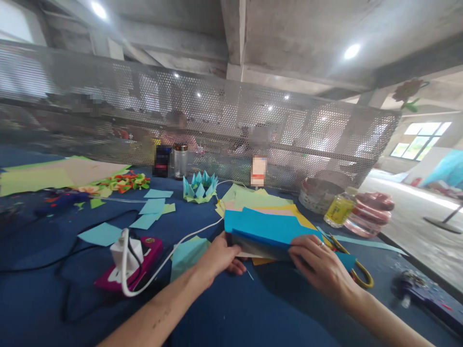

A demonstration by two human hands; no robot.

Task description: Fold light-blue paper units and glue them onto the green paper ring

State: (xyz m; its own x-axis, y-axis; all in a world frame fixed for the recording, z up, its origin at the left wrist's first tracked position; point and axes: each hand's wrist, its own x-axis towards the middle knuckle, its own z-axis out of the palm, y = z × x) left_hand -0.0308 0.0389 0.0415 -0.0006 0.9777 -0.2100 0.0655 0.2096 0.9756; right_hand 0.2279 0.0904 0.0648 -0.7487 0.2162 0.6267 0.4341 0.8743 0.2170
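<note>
A bright blue sheet of paper (267,224), folded over along its near edge, is held up in front of me. My left hand (226,253) pinches its left corner between thumb and fingers. At the right end, my right hand (314,260) is closed on the near edge, a ring on one finger. Under and behind the blue paper lies a stack of yellow, peach and green sheets (249,196). Yellow-handled scissors (363,274) lie partly covered beside my right hand. Left of my left hand rests a light teal sheet (188,253).
A purple power strip (154,250) with a white charger (126,255) and cables lies left. A folded teal paper crown (200,187) stands behind. Right are a yellow-labelled bottle (340,208), a pink bottle (371,214) and a tape roll (316,195). A perforated metal screen (217,115) bounds the table.
</note>
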